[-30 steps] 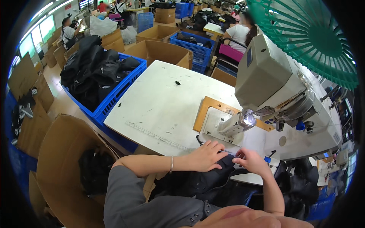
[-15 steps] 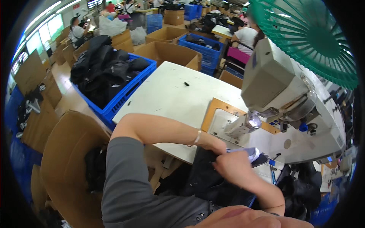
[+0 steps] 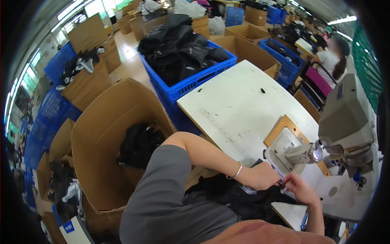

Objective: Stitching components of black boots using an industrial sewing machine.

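My left hand, with a bracelet at its wrist, is closed on a black fabric piece with a pale section beneath the hand. Close against it, my right hand pinches a small dark part at the edge of the same piece; the fingertips partly hide it. Both hands are at the near edge of the white table, just in front of the sewing machine's arm and metal plate. The grey machine head stands beyond them on the right.
A blue crate heaped with black pieces stands beyond the table's left end. Left of me is an open cardboard box with black pieces inside. A green fan guard is at the far right. Another person sits at the back right.
The view has swung to the left, so table and machine appear further right. My right hand has moved from over the piece to the right side of my left hand. The white-rimmed part no longer shows.
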### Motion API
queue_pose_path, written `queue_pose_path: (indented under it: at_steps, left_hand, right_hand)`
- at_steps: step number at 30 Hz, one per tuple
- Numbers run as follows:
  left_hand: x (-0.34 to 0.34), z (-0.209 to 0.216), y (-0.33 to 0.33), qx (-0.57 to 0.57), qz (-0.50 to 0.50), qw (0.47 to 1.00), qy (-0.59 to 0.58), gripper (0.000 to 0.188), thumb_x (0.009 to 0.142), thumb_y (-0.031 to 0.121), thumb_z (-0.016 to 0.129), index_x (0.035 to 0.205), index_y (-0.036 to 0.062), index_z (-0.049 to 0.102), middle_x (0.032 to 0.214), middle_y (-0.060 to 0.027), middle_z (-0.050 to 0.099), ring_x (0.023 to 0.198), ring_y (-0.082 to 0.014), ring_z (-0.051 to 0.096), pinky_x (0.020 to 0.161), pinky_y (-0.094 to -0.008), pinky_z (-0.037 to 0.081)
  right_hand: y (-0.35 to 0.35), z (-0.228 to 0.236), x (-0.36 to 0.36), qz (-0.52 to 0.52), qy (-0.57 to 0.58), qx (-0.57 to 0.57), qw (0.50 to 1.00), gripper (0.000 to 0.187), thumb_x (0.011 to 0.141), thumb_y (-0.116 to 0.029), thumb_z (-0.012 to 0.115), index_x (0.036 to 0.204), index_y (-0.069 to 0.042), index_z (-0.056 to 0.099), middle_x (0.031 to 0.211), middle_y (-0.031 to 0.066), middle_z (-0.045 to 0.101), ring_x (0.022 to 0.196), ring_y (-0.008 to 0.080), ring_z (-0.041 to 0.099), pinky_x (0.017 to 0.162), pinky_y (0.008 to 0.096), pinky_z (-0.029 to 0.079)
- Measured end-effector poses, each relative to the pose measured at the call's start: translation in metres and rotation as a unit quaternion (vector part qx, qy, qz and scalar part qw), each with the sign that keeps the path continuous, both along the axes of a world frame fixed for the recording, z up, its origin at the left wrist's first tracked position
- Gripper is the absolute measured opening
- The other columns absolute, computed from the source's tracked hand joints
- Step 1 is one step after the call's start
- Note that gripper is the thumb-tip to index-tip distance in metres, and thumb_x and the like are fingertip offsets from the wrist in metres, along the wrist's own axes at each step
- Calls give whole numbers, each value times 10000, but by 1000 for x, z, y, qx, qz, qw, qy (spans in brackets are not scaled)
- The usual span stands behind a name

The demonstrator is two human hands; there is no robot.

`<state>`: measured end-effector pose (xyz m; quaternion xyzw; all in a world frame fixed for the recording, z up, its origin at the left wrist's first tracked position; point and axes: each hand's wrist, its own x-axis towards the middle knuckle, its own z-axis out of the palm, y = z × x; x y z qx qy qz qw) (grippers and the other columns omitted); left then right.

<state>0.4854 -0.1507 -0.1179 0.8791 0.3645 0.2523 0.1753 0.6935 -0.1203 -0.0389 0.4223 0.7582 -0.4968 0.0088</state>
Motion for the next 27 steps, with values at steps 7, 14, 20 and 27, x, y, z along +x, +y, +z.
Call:
queue_pose_path:
  at_steps: [7, 14, 20, 27]
  left_hand:
    - [6, -8, -4, 76, -44, 996, -14, 275, 817, 331, 570, 698, 84, 564, 609, -92, 590, 584, -277, 605, 537, -393, 437]
    - [7, 8, 13, -67, -28, 992, 102, 264, 843, 359, 542, 813, 111, 629, 724, -144, 638, 677, -328, 630, 588, -438, 485]
    - [9, 14, 38, -204, -18, 977, -51, 291, 829, 330, 574, 950, 75, 646, 858, -180, 637, 823, -368, 600, 711, -434, 472]
    - [21, 11, 40, -244, -3, 969, -34, 278, 839, 284, 598, 908, 16, 625, 801, -166, 629, 769, -322, 602, 693, -366, 455]
  right_hand:
    - [-20, -62, 56, 55, 8, -91, 994, 354, 852, -151, 568, 1189, -43, 543, 1145, 100, 562, 1089, 216, 507, 940, 308, 388]
    - [-58, 35, 35, 77, -146, 111, 980, 428, 719, -264, 706, 1072, -41, 611, 1005, 188, 625, 961, 331, 597, 828, 387, 466]
    - [-37, 15, 32, -80, -90, 345, 931, 175, 710, -183, 697, 774, -51, 601, 684, 153, 583, 670, 348, 577, 578, 400, 443]
    - [-28, -4, 28, -80, -178, 434, 880, 317, 688, -388, 707, 736, -90, 613, 628, 93, 591, 637, 291, 599, 553, 402, 439]
